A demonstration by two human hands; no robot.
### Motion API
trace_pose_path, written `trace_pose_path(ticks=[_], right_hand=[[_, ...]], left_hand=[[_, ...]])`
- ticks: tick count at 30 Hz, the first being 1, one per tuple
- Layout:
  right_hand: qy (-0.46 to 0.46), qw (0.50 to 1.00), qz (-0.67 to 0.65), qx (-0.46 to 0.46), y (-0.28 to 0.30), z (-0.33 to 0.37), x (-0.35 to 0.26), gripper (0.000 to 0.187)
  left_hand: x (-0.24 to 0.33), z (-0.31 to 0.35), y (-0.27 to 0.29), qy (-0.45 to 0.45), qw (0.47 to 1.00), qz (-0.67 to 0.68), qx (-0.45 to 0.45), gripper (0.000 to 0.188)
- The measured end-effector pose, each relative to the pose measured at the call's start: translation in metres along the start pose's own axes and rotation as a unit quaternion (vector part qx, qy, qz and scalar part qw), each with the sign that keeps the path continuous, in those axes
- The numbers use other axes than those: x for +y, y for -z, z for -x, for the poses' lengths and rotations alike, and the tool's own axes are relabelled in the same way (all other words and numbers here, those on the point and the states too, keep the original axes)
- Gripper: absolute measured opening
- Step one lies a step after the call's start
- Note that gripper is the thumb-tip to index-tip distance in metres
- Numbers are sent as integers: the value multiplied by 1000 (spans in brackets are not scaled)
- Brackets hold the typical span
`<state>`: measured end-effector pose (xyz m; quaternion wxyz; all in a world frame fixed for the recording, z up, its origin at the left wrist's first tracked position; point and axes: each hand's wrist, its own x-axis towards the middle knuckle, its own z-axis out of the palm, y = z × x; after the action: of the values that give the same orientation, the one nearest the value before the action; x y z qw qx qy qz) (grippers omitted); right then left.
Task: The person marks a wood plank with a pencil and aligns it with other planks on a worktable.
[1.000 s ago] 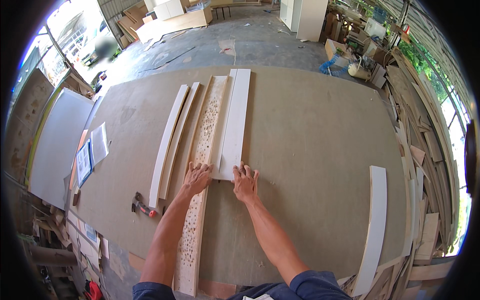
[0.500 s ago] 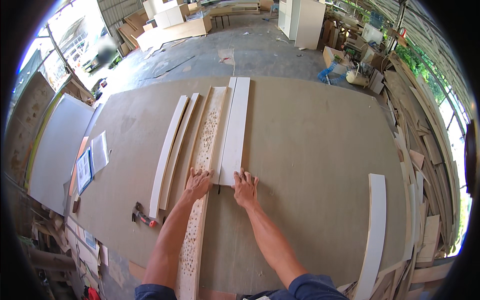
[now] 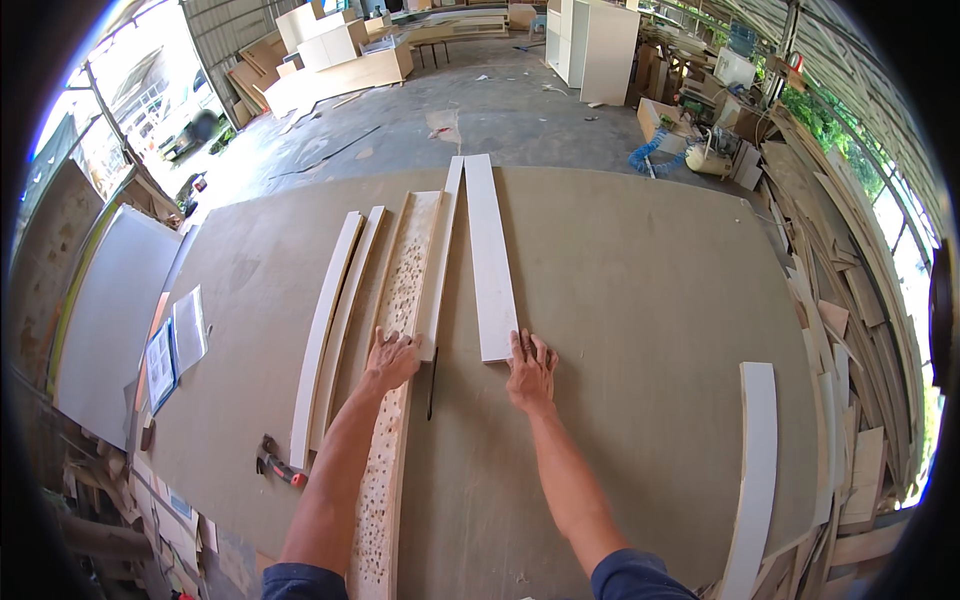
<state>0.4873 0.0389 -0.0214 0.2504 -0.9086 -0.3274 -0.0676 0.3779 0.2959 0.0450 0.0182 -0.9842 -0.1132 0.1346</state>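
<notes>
My right hand [image 3: 533, 370] grips the near right corner of a long white board [image 3: 490, 250], which lies angled on the big brown table panel [image 3: 640, 300]. My left hand [image 3: 393, 362] rests on a long speckled wooden channel [image 3: 408, 265], fingers apart, its thumb side near a narrow white strip [image 3: 450, 230]. The two white pieces are close at their far ends and apart at their near ends. From beside the strip's near end sticks out a thin dark rod [image 3: 431, 395], its kind unclear. Farther left lie two more slim white strips [image 3: 328, 320] [image 3: 350, 310].
A claw hammer [image 3: 278, 463] lies left of my left forearm. Papers in a blue-edged folder [image 3: 161, 365] are at the table's left side. Another white board [image 3: 757, 470] lies at the right. Stacked timber [image 3: 850, 300] lines the right side; cabinets [image 3: 600, 50] stand behind.
My right hand has swung the near end of the white board to the right, opening a wedge-shaped gap beside the narrow strip. More of the dark rod shows. My left hand stays on the channel.
</notes>
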Motion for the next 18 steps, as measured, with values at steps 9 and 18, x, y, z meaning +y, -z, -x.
trace_pose_path(ticks=[9,18], right_hand=[[-25,1000,2,-8,-3,-11,5,53],[-34,999,3,-3,6,-14,0,84]], left_hand=[[-16,-49,13,-13,1000,1,9,56],[14,-93,58,70,996,37,40,50]])
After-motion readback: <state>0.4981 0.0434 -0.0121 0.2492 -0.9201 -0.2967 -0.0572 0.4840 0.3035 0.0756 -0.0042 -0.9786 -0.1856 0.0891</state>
